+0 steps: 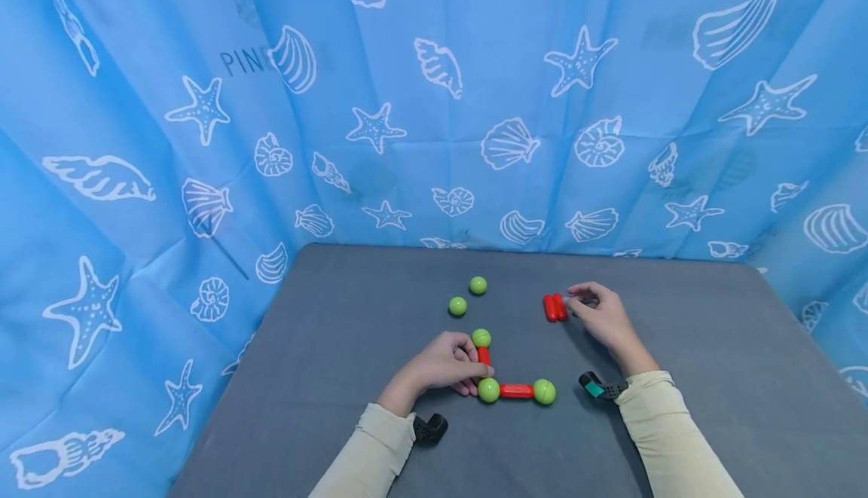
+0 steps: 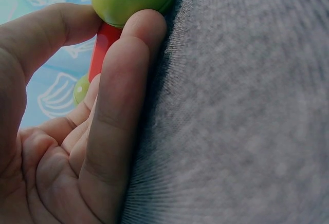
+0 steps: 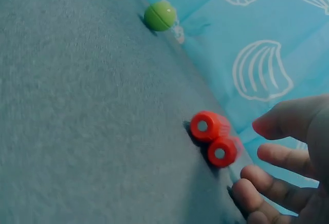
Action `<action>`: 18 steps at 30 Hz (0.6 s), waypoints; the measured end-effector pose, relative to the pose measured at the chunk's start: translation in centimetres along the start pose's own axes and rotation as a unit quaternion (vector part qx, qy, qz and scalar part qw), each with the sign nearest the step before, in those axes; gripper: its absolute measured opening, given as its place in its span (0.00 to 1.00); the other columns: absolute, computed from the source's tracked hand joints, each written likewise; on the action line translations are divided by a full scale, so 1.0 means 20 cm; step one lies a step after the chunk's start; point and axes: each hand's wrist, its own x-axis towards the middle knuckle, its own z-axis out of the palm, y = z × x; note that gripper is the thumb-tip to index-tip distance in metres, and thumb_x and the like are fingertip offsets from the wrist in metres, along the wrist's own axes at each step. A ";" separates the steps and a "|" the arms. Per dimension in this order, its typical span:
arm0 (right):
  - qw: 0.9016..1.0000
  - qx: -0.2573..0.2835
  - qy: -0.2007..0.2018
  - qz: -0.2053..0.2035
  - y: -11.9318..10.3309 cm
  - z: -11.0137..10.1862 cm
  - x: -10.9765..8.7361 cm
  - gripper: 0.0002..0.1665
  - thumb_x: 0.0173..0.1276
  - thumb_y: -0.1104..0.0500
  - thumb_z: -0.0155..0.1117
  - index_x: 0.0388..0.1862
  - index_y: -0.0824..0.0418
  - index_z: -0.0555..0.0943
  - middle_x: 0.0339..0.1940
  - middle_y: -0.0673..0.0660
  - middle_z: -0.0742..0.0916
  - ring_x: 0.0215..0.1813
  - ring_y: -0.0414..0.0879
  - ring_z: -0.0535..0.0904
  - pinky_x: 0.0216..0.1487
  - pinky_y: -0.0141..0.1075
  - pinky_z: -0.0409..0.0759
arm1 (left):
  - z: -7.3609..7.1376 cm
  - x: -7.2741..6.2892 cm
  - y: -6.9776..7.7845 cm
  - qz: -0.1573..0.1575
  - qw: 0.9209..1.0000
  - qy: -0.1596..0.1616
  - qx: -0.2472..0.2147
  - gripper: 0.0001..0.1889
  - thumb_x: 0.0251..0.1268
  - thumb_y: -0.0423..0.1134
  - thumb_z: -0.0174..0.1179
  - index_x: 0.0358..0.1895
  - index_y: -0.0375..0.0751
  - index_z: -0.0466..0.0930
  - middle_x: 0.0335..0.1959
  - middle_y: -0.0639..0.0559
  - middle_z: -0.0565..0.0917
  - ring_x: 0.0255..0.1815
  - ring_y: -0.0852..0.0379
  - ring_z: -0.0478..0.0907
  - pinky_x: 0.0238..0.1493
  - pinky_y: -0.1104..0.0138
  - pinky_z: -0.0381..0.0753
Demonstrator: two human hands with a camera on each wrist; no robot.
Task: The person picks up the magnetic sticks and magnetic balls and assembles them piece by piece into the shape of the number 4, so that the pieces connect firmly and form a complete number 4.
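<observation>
Left hand [image 1: 442, 366] around glossy green-red L [image 1: 488, 390], right hand [image 1: 602, 319] wide beside two red rods [image 1: 559, 308], contact unclear.

Three glossy green balls [image 1: 545, 392] and two red rods [image 1: 517, 391] form an L-shaped piece [image 1: 488, 390]. Beyond it and to its right, two loose red bars [image 1: 555, 307] with silvery round ends lie side by side.

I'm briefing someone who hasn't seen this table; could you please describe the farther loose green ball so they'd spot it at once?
On the grey table, look past the left hand to a loose green ball. The wanted ball lies just beyond it, slightly right: of all the green balls, it sits closest to the blue curtain.
</observation>
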 end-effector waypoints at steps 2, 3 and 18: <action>1.000 -0.005 -0.003 -0.001 0.00 0.01 0.01 0.22 0.79 0.57 0.63 0.64 0.69 0.80 0.51 0.67 0.85 0.39 0.45 0.81 0.34 0.33 0.81 | 0.00 0.01 0.00 -0.001 1.000 -0.001 0.000 0.15 0.64 0.44 0.76 0.38 0.41 0.79 0.27 0.46 0.91 0.24 0.57 0.88 0.29 0.65 0.89; 1.000 -0.008 -0.006 -0.003 -0.01 0.01 0.01 0.22 0.79 0.57 0.64 0.63 0.69 0.80 0.50 0.67 0.85 0.38 0.45 0.80 0.34 0.33 0.81 | 0.00 0.01 0.00 -0.001 1.000 -0.001 0.000 0.15 0.64 0.44 0.76 0.38 0.42 0.79 0.27 0.46 0.91 0.24 0.57 0.88 0.29 0.65 0.89; 1.000 -0.012 -0.006 -0.003 0.02 0.03 0.00 0.20 0.74 0.61 0.69 0.60 0.70 0.81 0.47 0.66 0.87 0.39 0.47 0.79 0.33 0.31 0.79 | 0.00 0.02 -0.01 -0.009 1.000 -0.003 0.005 0.16 0.64 0.45 0.77 0.38 0.41 0.79 0.26 0.46 0.90 0.24 0.57 0.88 0.29 0.64 0.90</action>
